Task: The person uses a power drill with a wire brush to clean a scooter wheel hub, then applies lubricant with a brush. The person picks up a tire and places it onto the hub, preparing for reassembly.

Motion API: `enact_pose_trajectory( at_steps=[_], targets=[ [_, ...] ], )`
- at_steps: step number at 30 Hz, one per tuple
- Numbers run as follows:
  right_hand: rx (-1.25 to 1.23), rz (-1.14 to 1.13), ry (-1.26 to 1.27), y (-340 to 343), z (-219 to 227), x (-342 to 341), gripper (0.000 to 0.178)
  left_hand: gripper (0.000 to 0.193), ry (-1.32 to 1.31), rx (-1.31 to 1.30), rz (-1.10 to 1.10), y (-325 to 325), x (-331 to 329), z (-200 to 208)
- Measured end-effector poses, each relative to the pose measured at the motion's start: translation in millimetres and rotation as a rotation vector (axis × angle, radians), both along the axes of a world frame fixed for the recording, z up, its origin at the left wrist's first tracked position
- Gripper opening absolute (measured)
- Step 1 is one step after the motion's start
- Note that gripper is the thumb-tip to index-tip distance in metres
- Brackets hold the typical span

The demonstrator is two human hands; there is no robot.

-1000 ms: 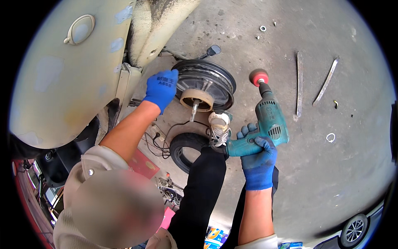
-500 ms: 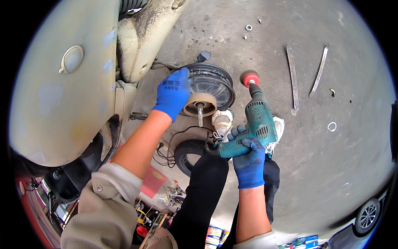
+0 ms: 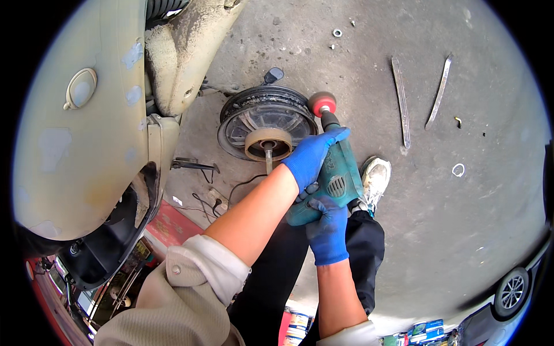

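Note:
A green power drill (image 3: pixel 339 173) is in both my hands, with a red round brush-like wheel (image 3: pixel 323 104) at its chuck. My right hand (image 3: pixel 329 228), in a blue glove, is wrapped round the handle. Across the front of the drill body lies my left hand (image 3: pixel 316 153), also blue-gloved, its thumb over the top and its other fingers hidden. Just left of the wheel stands a black wheel rim (image 3: pixel 234 124) with a tan drum (image 3: pixel 252 141) and a metal axle (image 3: pixel 269 155) at its middle. The drill's wheel is close to the rim's right edge; I cannot tell whether they touch.
A worn cream scooter body (image 3: pixel 104 167) fills the left side. Two metal tyre levers (image 3: pixel 401 104) lie on the concrete to the right. A nut (image 3: pixel 337 33) lies at the far side. Black cable (image 3: pixel 239 184) trails beneath my left arm. A car wheel (image 3: pixel 512 292) shows at lower right.
My left hand has left the rim and come right onto the drill's front body. The drill has shifted left, bringing its red wheel beside the rim.

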State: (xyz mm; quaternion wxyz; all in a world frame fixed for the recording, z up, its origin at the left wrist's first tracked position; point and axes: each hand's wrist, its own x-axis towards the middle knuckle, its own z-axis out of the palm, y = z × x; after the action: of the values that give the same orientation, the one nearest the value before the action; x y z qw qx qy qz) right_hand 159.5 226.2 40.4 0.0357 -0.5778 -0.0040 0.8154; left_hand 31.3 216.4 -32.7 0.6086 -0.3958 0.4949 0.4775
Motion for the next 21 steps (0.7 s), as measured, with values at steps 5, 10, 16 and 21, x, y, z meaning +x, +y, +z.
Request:
enact_pose_trajectory(
  at_steps=[5, 10, 16, 21],
  targets=[
    [0.161, 0.158, 0.052, -4.3, 7.7, -12.0, 0.033, 0.033, 0.043, 0.037, 0.183, -7.0, -15.8, 24.2],
    [0.229, 0.341, 0.121, -9.2, 27.2, -34.9, 0.034, 0.036, 0.19, 0.096, 0.293, -30.8, -36.3, 41.6],
    [0.31, 0.448, 0.146, -11.4, 37.3, -45.5, 0.044, 0.033, 0.229, 0.147, 0.33, -37.6, -48.8, 62.7],
    [0.275, 0.31, -0.005, -9.6, 27.1, -31.7, 0.033, 0.038, 0.058, 0.075, 0.277, -20.9, -24.4, 26.4]
  ],
)
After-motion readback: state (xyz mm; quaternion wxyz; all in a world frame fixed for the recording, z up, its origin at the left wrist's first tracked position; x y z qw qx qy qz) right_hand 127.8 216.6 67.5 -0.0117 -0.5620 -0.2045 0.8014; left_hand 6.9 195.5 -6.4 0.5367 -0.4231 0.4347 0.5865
